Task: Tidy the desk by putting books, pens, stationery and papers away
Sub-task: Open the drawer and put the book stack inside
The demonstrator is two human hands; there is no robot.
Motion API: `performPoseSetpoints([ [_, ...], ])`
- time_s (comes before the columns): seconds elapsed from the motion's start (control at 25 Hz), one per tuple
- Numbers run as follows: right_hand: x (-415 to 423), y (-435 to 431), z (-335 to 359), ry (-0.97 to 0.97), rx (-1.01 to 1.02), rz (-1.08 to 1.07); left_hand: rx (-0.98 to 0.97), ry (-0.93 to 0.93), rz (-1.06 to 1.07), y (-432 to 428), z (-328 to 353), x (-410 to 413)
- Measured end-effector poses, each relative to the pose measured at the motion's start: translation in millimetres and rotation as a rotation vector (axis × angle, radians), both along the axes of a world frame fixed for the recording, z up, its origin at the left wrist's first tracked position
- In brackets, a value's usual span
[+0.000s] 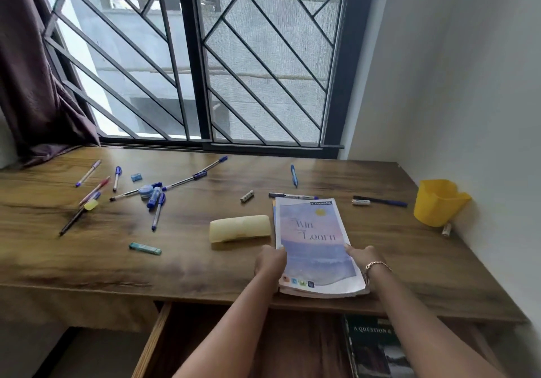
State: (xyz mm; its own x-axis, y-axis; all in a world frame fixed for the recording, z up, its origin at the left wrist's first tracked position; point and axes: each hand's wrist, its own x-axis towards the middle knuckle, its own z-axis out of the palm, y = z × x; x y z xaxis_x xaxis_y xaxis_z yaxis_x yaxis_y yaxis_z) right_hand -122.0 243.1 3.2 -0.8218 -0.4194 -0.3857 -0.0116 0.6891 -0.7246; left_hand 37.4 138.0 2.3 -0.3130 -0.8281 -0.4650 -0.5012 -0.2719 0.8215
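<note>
Currently both hands are clamped on a stack of notebooks point(313, 243): the left hand point(270, 262) grips its left long edge and the right hand point(364, 257) its right long edge. The stack lies flat at the near edge of the desk point(205, 269). Its top cover is glossy, in pastel lilac and pink, with a curled near corner. A thin chain bracelet point(377, 265) sits on the right wrist.

A pale yellow pencil case point(239, 228), oblong with rounded ends, lies just left of the stack, not touching it. Slim plastic pens point(158, 210) with blue caps are scattered over the left half of the desk. A yellow plastic cup point(436, 202) stands at the far right, near the white wall point(468, 84).

The desk surface is brown wood grain, smooth and matt. Below it a wooden drawer point(164, 342) stands open, with a dark-covered book point(374, 348) lying inside at the right. Behind the desk is a window point(190, 55) with black diagonal metal bars and mesh; a dark purple curtain point(29, 84) hangs at the left.
</note>
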Motion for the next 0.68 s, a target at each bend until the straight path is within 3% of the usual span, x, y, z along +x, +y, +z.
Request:
performPoseSetpoints([
  [0.12,-5,-1,-2,-0.086,-0.029,0.026,0.047,0.041,-0.042,3,-10,-7],
  [0.48,8,20,15,-0.019,-0.164,0.129,-0.069,0.046,-0.088,25,6,4],
  [0.68,36,55,46,-0.018,-0.250,0.131,0.028,0.228,-0.086,53,38,38],
])
